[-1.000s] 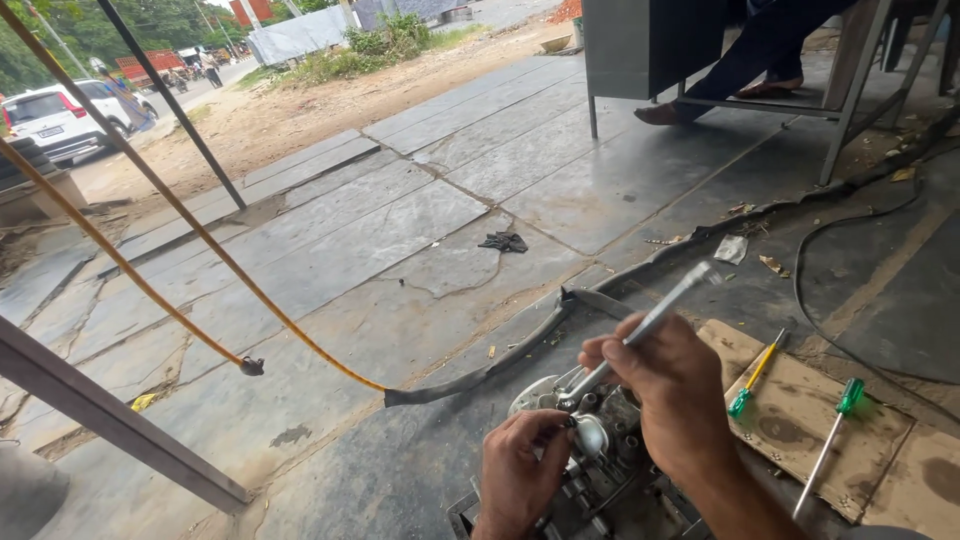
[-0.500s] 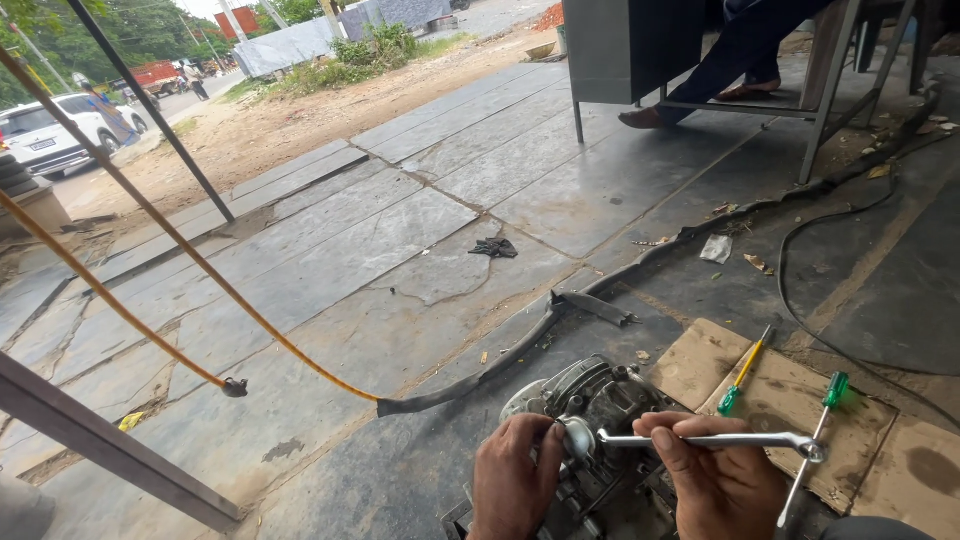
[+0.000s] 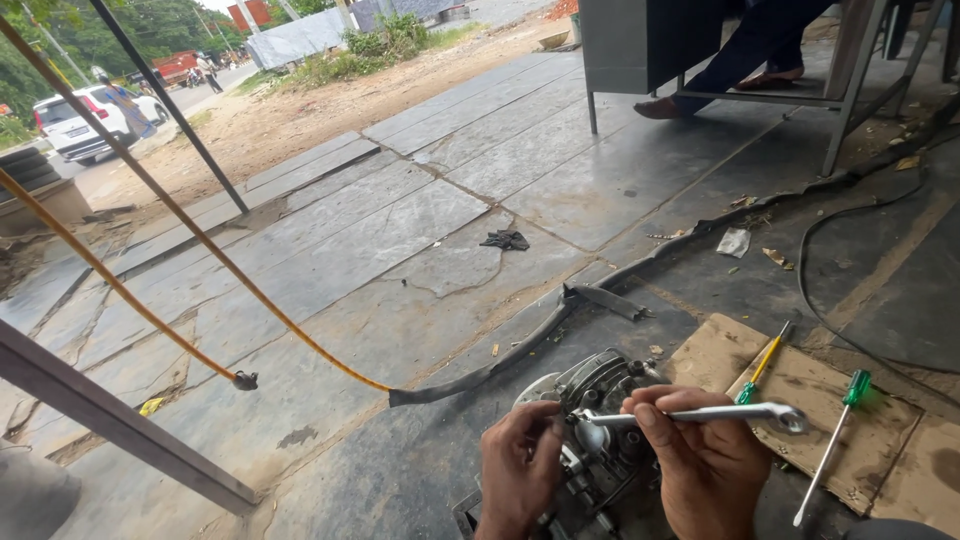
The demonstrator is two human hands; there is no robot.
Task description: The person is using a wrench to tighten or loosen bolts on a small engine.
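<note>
A grey metal engine part [image 3: 600, 385] sits on the dark floor at the bottom of the head view. My right hand [image 3: 705, 465] grips a shiny metal spanner [image 3: 700, 413], held level, with its left end on the engine part. Fingers of my left hand [image 3: 520, 465] rest against the left side of the engine part, at the spanner's end. Two screwdrivers lie on a cardboard sheet [image 3: 800, 395] to the right: one with a yellow and green handle [image 3: 760, 365], one with a green handle [image 3: 835, 440].
An orange hose [image 3: 150, 300] crosses the stone floor on the left. A dark rubber strip [image 3: 520, 345] lies just beyond the engine part. A black cable [image 3: 810, 290] curls at right. A seated person's legs [image 3: 750, 50] show under a metal table at the top.
My right hand swung the spanner down from a raised, tilted pose to level across the engine part. My left hand stayed at the part.
</note>
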